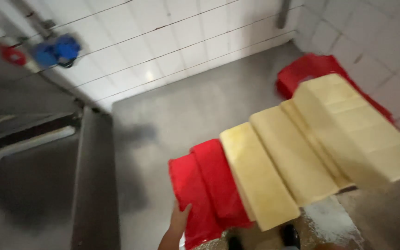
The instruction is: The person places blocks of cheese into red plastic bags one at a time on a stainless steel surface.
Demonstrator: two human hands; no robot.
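Bare forearm, unsleeved; dark shoes below.
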